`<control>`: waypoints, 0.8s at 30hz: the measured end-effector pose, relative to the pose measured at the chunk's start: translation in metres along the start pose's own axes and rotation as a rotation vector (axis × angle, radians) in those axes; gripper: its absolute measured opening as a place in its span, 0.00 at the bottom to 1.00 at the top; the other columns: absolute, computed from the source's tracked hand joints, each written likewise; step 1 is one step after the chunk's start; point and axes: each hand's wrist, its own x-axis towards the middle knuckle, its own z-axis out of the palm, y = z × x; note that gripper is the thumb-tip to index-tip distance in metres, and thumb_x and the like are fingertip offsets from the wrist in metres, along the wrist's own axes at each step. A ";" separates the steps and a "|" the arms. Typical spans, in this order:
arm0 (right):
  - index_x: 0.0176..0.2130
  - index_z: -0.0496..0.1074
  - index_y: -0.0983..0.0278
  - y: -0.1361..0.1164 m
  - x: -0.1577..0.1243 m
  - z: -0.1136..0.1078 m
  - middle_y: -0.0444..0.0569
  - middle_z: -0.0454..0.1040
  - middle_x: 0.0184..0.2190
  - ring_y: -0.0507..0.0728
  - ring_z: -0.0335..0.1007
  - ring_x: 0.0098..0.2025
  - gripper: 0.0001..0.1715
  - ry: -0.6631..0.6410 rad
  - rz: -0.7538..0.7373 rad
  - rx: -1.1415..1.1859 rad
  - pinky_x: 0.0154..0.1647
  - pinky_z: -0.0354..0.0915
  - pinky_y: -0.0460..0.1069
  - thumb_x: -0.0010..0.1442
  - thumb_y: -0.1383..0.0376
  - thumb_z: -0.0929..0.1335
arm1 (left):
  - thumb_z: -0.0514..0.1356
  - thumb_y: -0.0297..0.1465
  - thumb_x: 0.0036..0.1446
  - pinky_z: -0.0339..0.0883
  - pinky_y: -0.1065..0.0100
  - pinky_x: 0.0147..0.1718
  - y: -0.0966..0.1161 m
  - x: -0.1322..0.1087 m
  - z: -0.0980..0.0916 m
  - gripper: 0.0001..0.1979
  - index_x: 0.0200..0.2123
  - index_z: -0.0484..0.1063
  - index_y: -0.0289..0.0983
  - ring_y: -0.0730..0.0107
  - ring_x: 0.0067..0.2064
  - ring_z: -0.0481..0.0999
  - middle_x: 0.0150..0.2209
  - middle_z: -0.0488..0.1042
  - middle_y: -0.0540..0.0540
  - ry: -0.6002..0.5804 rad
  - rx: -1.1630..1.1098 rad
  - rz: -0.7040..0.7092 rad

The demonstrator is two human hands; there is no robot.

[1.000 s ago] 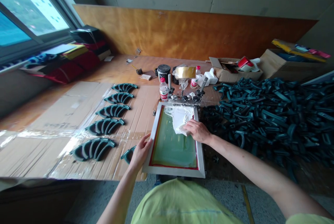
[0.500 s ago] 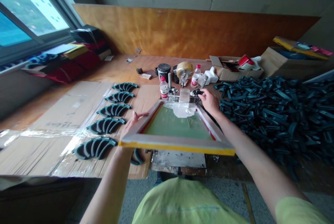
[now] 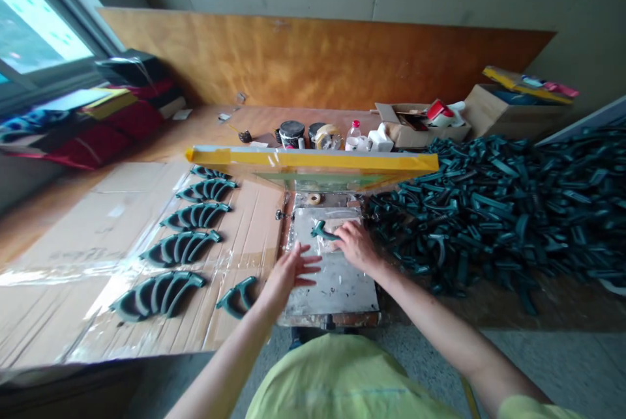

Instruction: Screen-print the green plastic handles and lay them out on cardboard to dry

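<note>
A dark green curved plastic handle (image 3: 323, 231) lies over the grey base plate (image 3: 332, 282), and the fingers of my right hand (image 3: 357, 246) pinch its right end. My left hand (image 3: 291, 272) hovers at the plate's left side, fingers spread, holding nothing. Beyond both hands the screen printing frame (image 3: 313, 159) stands tilted up, its yellow-taped edge towards me. Under it a small tape roll (image 3: 313, 199) sits at the plate's far end. Left of my left hand, a pair of green handles (image 3: 238, 296) rests on cardboard.
Fanned rows of green handles (image 3: 159, 295) lie on the cardboard sheet (image 3: 98, 210) at left. A big heap of similar parts (image 3: 489, 210) fills the right side. Black tubs (image 3: 292, 134), a red-capped bottle (image 3: 353, 135) and an open carton (image 3: 420, 134) stand behind the raised frame.
The screen frame has swung up from its lower position, uncovering the plate. My left hand has left its side and moved right; my right hand has come down to the green handle.
</note>
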 end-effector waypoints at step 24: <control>0.45 0.76 0.62 0.133 -0.018 -0.015 0.54 0.77 0.42 0.61 0.69 0.50 0.14 -0.021 0.141 -0.088 0.55 0.61 0.55 0.58 0.70 0.70 | 0.54 0.56 0.50 0.65 0.62 0.19 -0.065 -0.023 -0.202 0.25 0.19 0.64 0.40 0.61 0.15 0.68 0.10 0.66 0.47 0.630 0.877 -0.208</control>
